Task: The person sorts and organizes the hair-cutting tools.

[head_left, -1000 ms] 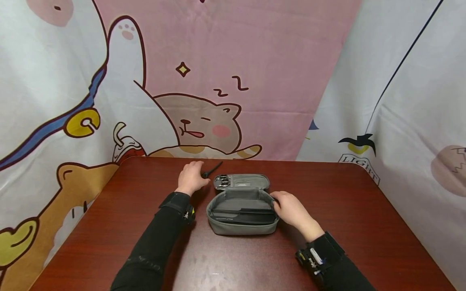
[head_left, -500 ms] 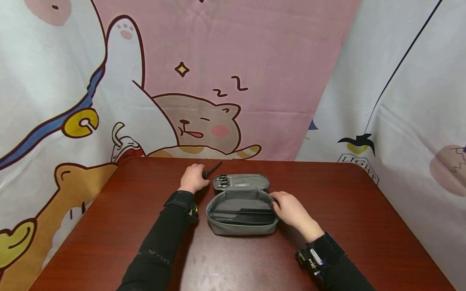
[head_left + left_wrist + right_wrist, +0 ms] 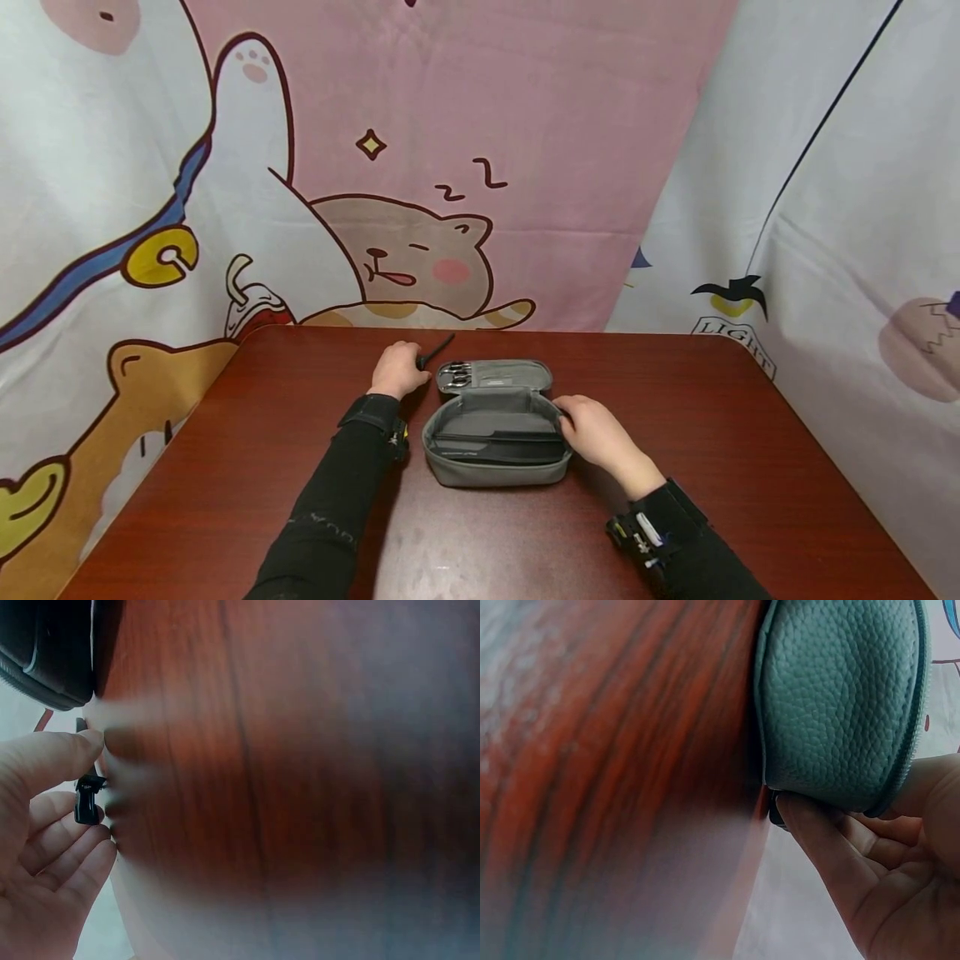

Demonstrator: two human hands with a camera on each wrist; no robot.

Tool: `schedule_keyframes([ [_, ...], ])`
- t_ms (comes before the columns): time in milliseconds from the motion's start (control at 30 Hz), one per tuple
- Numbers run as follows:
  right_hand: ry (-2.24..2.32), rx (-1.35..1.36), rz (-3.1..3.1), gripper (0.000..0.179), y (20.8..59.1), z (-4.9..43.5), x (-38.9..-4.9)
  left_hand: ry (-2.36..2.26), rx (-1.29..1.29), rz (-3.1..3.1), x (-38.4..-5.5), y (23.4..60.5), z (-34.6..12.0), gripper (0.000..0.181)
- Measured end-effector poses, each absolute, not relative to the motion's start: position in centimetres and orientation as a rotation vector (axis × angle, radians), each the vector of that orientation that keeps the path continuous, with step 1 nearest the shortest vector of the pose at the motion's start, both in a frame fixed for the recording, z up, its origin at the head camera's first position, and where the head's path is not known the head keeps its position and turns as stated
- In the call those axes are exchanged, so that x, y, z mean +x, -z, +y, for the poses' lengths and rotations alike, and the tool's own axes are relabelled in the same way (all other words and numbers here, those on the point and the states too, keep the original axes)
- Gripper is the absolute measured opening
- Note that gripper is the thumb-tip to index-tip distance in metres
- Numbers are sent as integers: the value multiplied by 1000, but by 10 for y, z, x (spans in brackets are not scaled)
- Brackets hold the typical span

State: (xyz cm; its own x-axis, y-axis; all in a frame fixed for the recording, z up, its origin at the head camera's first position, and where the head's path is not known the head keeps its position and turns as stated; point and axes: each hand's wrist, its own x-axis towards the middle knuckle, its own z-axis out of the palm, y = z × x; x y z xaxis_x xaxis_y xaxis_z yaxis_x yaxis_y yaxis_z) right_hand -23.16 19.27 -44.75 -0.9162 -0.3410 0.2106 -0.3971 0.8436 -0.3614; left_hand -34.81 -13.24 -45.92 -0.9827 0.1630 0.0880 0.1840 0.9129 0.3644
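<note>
A grey zip case lies unzipped on the table, its lid folded back. My right hand grips the case's right end; in the right wrist view its thumb is at the near lower edge and the other fingers are partly hidden behind. Beyond the case's left side, my left hand pinches a thin black stick with a blocky end between thumb and fingers. The stick's far part points up and right in the head view. Inside the case sits a long black object with small pale lettering.
Shiny metal pieces sit at the left of the lid. The case stands mid-table on a reddish-brown wooden table. A cartoon-printed cloth hangs right behind the table's far edge.
Since a second ago my left hand has shifted slightly right and toward me beside the black stick. My right hand keeps its place on the case.
</note>
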Motion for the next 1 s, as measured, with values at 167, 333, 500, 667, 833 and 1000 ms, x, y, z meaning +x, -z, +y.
schedule_keyframes([
  [167,-613,578,-2887,20,448,192,-231,582,-270,-3021,-348,458,-132,43],
  [333,-620,578,-2891,20,447,191,-231,573,-260,-3020,-349,458,-132,39],
  [500,-613,583,-2888,19,448,191,-232,566,-264,-2999,-349,458,-131,33],
  [667,-614,586,-2885,19,448,192,-232,556,-234,-2984,-348,458,-130,26],
  [833,-612,584,-2888,19,448,192,-232,564,-215,-2985,-349,459,-129,24],
  [1000,-607,581,-2889,19,448,193,-233,573,-219,-2985,-351,460,-129,20],
])
